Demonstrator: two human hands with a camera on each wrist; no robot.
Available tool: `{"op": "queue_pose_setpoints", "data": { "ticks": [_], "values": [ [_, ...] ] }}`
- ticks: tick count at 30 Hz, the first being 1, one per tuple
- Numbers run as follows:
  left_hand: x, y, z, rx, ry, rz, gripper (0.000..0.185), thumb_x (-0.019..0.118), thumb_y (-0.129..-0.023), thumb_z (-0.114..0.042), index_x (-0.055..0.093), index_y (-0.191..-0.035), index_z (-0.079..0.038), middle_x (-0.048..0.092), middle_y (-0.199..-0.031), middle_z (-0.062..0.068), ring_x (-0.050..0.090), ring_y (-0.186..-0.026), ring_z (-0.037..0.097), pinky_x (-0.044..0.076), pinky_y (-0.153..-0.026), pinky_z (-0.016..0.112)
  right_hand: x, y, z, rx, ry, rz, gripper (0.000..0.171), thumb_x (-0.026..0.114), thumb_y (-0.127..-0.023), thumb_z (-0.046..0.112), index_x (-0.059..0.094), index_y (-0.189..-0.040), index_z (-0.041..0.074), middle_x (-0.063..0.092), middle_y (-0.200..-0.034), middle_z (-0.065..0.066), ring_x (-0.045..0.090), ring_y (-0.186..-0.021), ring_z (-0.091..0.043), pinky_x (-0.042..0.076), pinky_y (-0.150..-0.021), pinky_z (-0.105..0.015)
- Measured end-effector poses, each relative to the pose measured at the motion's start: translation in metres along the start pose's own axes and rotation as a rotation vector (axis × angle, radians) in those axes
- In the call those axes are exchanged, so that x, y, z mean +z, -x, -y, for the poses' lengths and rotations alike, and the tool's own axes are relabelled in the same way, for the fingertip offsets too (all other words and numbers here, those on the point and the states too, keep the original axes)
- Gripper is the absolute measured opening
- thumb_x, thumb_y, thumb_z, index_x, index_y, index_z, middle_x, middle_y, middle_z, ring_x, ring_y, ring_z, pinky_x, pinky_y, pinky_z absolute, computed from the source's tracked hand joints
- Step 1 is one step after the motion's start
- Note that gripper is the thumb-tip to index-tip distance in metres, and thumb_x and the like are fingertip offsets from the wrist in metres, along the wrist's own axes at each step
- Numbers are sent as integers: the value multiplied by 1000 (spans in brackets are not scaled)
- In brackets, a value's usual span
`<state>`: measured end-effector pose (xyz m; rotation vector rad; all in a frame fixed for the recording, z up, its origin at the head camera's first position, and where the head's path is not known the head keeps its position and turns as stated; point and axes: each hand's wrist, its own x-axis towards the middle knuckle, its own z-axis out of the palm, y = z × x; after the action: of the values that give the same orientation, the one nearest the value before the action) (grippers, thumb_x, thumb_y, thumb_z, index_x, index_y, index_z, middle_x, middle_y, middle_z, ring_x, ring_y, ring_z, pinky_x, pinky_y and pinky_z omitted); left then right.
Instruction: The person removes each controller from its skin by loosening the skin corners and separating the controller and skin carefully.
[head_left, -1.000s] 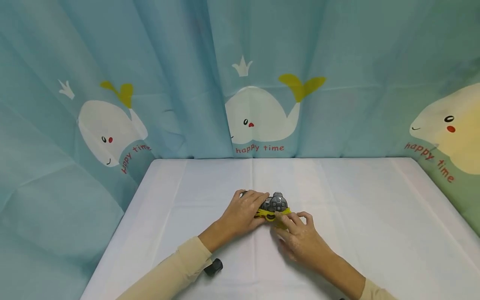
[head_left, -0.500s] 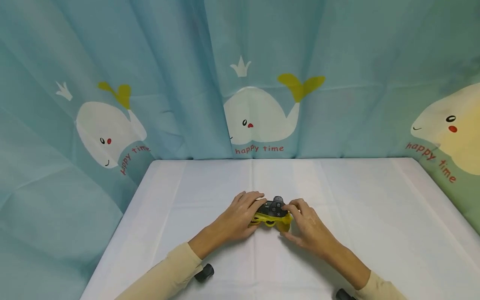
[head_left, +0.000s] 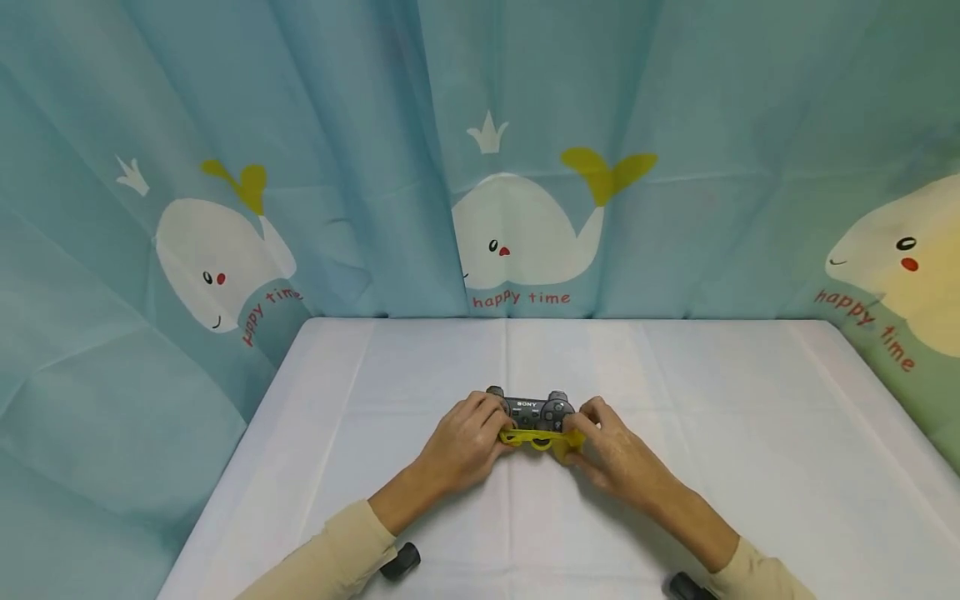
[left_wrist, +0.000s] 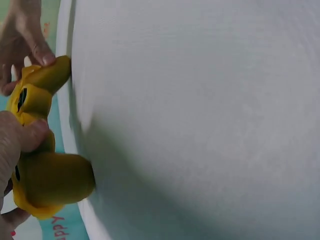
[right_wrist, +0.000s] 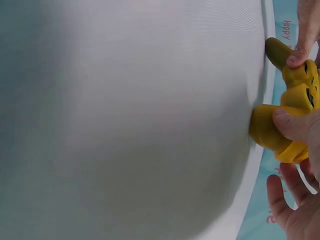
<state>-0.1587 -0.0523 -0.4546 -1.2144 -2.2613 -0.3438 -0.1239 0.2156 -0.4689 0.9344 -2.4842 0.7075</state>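
A: Where is the game controller (head_left: pixel 535 410)?

B: At the middle of the white surface (head_left: pixel 750 450), held between both hands. It is dark grey, with its lettered face turned up toward the head camera. A yellow cover (head_left: pixel 542 437) wraps its near edge, at about 6 o'clock on the controller.

A: What is the left hand (head_left: pixel 467 437) doing?

B: It sits at 9 o'clock of the controller. Its grip is clamped on the yellow cover: the fingers curl over that end, and in the left wrist view the thumb presses on the yellow cover (left_wrist: pixel 42 170).

A: And the right hand (head_left: pixel 609 450)?

B: At 3 o'clock, mirroring the other. Its grip is also clamped on the cover, with the thumb laid on the yellow horn (right_wrist: pixel 267 131) that rests against the surface in the right wrist view. A fingertip of the other hand pinches the far horn there.

A: Anything else around?

B: A blue curtain (head_left: pixel 360 167) printed with white whales hangs behind the surface at 12 o'clock. Cream sleeves (head_left: pixel 330 558) cover both forearms, and a small black piece (head_left: pixel 399 561) shows under the left one at 7 o'clock.
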Motion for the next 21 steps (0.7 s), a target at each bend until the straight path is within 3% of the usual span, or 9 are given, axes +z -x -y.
{"op": "queue_pose_setpoints", "data": {
  "ticks": [7,16,21],
  "values": [
    [2,4,-2,-36,58,-46,33,92,-75,-17,64,-88,-6,62,-100,8,60,-109,26,49,-98,29,0,-1,0,26,-29,9,50,93,-69,1,63,-107,15,44,-105,-1,49,-94,-15,53,-72,-31],
    [5,9,0,3,104,-85,23,91,-75,-12,68,-77,-9,62,-90,5,60,-112,29,51,-96,31,0,-1,1,59,-41,34,48,93,-71,4,63,-107,18,45,-106,0,50,-94,-15,53,-73,-32],
    [3,12,-1,-22,168,-89,17,88,-78,-8,71,-79,-9,61,-107,11,58,-116,29,50,-98,32,-3,-3,1,63,-88,52,47,91,-72,1,61,-104,17,45,-107,2,52,-96,-14,53,-78,-33]
  ]
}}
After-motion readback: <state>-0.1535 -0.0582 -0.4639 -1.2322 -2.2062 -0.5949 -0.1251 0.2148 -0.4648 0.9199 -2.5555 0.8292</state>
